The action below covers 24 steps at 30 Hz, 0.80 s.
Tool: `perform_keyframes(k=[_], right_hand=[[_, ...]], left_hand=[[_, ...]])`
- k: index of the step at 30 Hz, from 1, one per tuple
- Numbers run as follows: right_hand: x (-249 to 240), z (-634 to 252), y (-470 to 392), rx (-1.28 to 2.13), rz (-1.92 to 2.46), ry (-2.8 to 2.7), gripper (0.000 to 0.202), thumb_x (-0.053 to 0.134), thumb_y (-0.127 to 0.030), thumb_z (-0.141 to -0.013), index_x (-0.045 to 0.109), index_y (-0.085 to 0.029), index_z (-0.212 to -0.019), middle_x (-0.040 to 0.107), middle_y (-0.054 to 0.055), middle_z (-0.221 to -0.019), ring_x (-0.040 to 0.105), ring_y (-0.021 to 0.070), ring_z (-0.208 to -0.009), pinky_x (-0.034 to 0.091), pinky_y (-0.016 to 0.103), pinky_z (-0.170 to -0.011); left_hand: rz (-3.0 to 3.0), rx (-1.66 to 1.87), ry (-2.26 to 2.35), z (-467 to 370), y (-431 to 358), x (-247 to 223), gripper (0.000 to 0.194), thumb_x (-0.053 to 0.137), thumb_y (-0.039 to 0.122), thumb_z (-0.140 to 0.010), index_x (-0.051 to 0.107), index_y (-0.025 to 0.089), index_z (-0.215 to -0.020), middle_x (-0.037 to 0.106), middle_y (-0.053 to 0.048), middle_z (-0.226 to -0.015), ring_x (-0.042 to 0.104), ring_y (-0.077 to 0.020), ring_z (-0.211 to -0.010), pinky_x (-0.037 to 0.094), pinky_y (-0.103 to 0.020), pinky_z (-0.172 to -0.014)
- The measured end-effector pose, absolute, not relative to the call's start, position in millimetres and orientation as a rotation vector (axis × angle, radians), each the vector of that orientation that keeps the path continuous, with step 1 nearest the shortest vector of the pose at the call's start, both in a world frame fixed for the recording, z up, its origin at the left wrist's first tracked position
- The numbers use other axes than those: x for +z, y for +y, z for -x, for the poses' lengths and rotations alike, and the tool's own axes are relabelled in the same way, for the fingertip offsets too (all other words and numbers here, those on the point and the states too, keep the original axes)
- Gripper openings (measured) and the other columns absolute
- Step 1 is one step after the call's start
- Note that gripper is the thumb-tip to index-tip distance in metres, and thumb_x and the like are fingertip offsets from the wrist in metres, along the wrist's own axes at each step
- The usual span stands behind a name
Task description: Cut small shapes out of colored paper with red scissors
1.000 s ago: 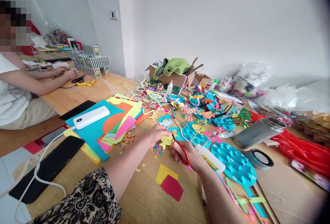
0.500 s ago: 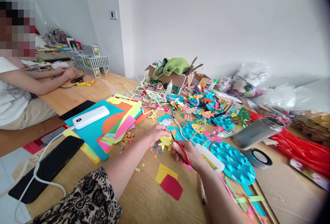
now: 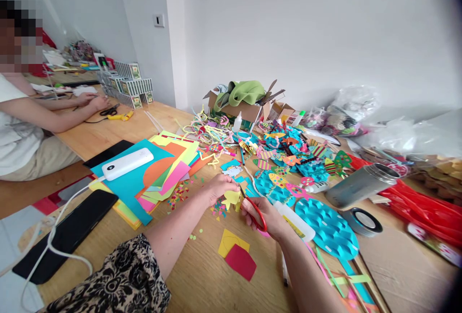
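Note:
Between the fingertips of my left hand (image 3: 221,189) is a small yellow paper cutout (image 3: 231,199), partly cut to a shape with points. My right hand (image 3: 265,214) is closed on red-handled scissors (image 3: 255,213), whose blades lie at the right edge of the yellow paper. How far the blades are parted is too small to tell. On the table below lie a yellow paper square (image 3: 231,241) with a drawn curve and a dark red paper piece (image 3: 241,262) overlapping it. Tiny coloured paper bits (image 3: 219,208) are scattered beneath my left hand.
Coloured paper sheets (image 3: 139,197) carry a white power bank (image 3: 127,164) at left, near a black phone (image 3: 68,236). Paper fish (image 3: 279,180), a blue egg-tray disc (image 3: 327,229) and a metal flask (image 3: 357,185) lie right. A co-worker (image 3: 46,120) sits at far left.
My hands, the yellow paper and the scissors stay almost in place. The co-worker's head has shifted slightly left and down.

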State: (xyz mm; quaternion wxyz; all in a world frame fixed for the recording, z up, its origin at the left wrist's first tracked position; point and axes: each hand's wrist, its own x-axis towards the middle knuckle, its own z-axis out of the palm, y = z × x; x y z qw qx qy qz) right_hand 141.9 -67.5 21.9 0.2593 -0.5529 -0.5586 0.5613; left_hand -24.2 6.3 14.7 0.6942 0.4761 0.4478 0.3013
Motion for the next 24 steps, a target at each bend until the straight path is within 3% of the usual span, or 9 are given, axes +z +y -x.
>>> perform_keyframes(k=[24], right_hand=[[20.5, -142.7, -67.0, 1.539, 1.481, -1.498, 0.058, 0.061, -0.073, -0.071, 0.056, -0.016, -0.064, 0.055, -0.003, -0.047, 0.045, 0.0075, -0.036, 0.030, 0.019, -0.038]], left_hand=[[-1.097, 0.670, 0.970, 26.0, 6.5, 13.8, 0.016, 0.069, 0.024, -0.056, 0.061, 0.014, -0.065, 0.054, 0.003, -0.053, 0.049, -0.0091, -0.048, 0.034, -0.023, -0.049]])
